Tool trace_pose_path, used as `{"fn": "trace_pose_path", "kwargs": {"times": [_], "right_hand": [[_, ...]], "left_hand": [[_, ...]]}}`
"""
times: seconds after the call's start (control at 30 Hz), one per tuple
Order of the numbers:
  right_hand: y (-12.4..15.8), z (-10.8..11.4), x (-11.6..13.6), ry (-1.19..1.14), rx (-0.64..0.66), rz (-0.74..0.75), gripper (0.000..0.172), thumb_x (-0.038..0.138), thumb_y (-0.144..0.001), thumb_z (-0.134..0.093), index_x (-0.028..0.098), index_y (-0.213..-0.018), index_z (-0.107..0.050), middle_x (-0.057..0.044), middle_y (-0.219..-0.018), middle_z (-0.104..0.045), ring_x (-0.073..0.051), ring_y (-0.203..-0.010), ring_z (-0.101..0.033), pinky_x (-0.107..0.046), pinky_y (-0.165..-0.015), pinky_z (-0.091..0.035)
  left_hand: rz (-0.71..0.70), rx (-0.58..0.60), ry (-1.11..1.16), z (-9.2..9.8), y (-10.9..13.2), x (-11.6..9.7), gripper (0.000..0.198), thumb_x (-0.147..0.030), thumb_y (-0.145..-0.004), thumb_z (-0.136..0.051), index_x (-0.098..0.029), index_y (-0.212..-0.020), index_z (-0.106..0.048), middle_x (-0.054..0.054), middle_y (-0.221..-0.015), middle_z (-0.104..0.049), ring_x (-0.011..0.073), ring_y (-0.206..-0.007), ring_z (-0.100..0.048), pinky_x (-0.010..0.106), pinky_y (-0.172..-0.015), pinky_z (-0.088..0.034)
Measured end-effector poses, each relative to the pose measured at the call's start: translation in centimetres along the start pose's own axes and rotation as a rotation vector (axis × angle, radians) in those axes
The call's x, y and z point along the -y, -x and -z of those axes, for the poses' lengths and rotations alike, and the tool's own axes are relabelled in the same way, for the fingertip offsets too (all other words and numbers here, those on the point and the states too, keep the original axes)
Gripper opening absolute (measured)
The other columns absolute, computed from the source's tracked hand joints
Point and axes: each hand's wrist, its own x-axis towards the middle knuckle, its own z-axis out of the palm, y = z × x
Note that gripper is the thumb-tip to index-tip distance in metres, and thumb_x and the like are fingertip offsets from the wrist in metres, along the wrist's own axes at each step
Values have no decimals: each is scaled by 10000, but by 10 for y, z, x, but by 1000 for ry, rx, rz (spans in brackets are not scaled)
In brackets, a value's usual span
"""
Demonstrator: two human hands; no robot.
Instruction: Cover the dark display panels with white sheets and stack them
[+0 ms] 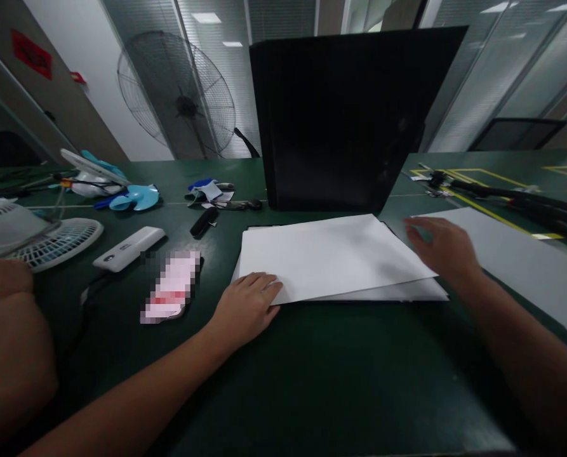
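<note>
We see the left hand (245, 306) laid on the near left corner of the top white sheet (321, 254), its fingers extended and unclenched on the paper. The right hand (447, 246) is raised just beyond the right edge of that sheet, fingers loosely curved and free of any grip; whether it touches the loose white sheet (512, 260) beside it, we cannot tell. The top white sheet lies askew on a pale stack (407, 292), which shows along the near side. A thin dark rim (252, 226) shows under the stack on the green table (340, 381); we cannot determine whether it belongs to a shallow tray or a flat backing. Directly behind the stack stands 1 tall black block (340, 120); its inside, if hollow, is hidden from us. Left of the left hand we find 1 pixelated pink item (176, 282), 1 white device (129, 249) and 1 small black object (204, 223). In the background, a round wire cage (138, 66) encloses a dark hub (186, 106).
</note>
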Motion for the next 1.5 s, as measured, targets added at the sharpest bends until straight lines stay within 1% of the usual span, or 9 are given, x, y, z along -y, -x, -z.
{"fn": "trace_pose_path", "kwargs": {"times": [0.17,0.3,0.4,0.5,0.73,1.17,1.3,1.4,1.5], "right_hand": [[0,-8,-92,105,107,-363,608,657,-936,-366,253,-1244,-700,-160,-1151,-711,-454,-1103,-642,-646,-884,-516],[4,-15,-121,158,186,-474,677,637,-903,-458,172,-1376,-591,-207,-1401,-574,-494,-1305,-493,-707,-997,-422],[0,-13,-106,63,269,-322,737,611,-944,-449,68,-1438,-516,-268,-1527,-434,-430,-1419,-394,-592,-1134,-351],[0,-8,-59,-80,414,-38,749,640,-888,-577,169,-1467,-529,-155,-1617,-355,-338,-1507,-282,-476,-1213,-293],[32,0,46,-253,693,533,1119,656,-645,-835,401,-1597,-305,-82,-1659,-266,-428,-1488,-276,-679,-1134,-348],[21,4,26,-242,731,427,872,536,-724,-821,451,-1511,-455,-1,-1566,-453,-389,-1380,-480,-676,-1065,-442],[19,8,20,-251,742,394,873,558,-702,-828,464,-1495,-475,14,-1540,-489,-378,-1349,-517,-643,-1026,-497],[16,7,12,-228,767,318,910,664,-697,-787,453,-1515,-451,14,-1591,-418,-384,-1410,-443,-634,-1067,-466],[13,-5,3,-92,667,121,882,788,-833,-541,313,-1565,-419,-67,-1661,-279,-393,-1491,-299,-631,-1160,-344]], "left_hand": [[25,-10,11,-1,-1,0,371,-238,-843,-723,-156,-1203,-692,135,-1299,-701,329,-1190,-666,495,-971,-581],[36,-10,16,-3,-2,1,354,-250,-848,-715,-139,-1184,-698,143,-1300,-698,340,-1197,-661,502,-972,-582],[41,-23,18,-2,-1,1,379,-259,-847,-710,-139,-1205,-684,148,-1276,-708,344,-1186,-664,510,-953,-588],[53,-35,26,0,-1,0,402,-261,-837,-712,-169,-1226,-669,132,-1264,-712,328,-1165,-670,491,-936,-592],[48,-11,54,0,0,3,460,-280,-857,-704,-231,-1309,-640,91,-1304,-686,308,-1194,-635,506,-957,-567],[71,-20,93,-1,-3,4,385,-275,-824,-727,-184,-1196,-695,112,-1314,-691,316,-1225,-639,508,-1003,-563],[135,-36,65,-3,-1,5,491,-339,-813,-731,-188,-1275,-658,141,-1415,-617,372,-1344,-543,609,-1142,-415],[260,-19,22,-6,0,7,681,-468,-790,-734,-212,-1399,-568,159,-1521,-509,450,-1420,-430,690,-1152,-335],[340,51,20,-6,0,7,746,-519,-802,-691,-222,-1461,-502,144,-1544,-483,437,-1427,-423,625,-1154,-373]]}}
